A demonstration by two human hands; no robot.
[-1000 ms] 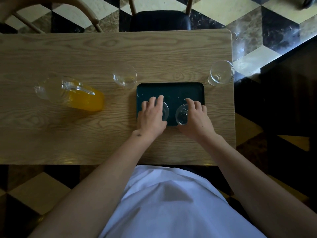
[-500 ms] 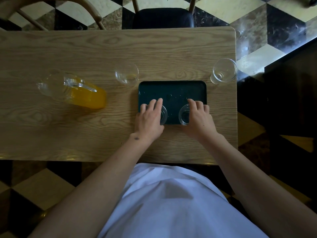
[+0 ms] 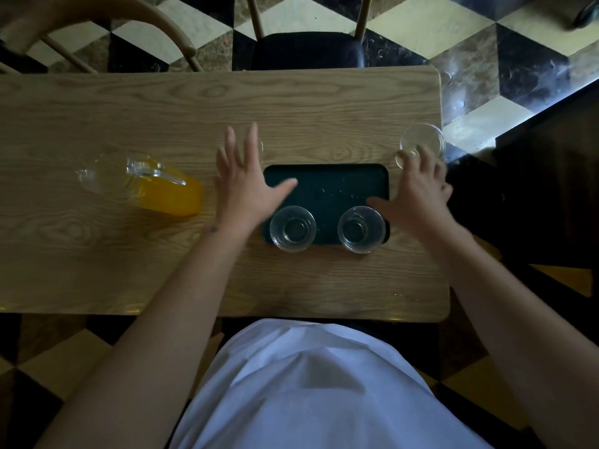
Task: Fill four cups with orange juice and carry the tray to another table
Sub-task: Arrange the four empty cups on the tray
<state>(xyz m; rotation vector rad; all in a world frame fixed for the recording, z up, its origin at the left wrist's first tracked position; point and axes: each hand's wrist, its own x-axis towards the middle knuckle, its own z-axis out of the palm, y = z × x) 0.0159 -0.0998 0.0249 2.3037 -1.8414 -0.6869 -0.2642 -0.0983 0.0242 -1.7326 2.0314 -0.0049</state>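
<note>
A dark green tray (image 3: 327,186) lies on the wooden table (image 3: 162,108). Two empty clear cups stand on its near edge, one on the left (image 3: 292,228) and one on the right (image 3: 361,229). My left hand (image 3: 243,183) is open with fingers spread, just left of the tray, and covers most of a third cup (image 3: 261,146) behind it. My right hand (image 3: 418,189) is open at the tray's right side, its fingertips close to a fourth empty cup (image 3: 421,144) at the table's right edge. A glass jug of orange juice (image 3: 146,183) stands at the left.
A black-seated wooden chair (image 3: 308,50) stands across the table and a curved wooden chair back (image 3: 129,14) at the far left. The floor around is checkered tile. A dark surface (image 3: 534,189) lies to the right of the table.
Both hands have let go of the two cups on the tray and moved outward and forward, the left toward the cup behind the tray, the right toward the cup at the table's right edge.
</note>
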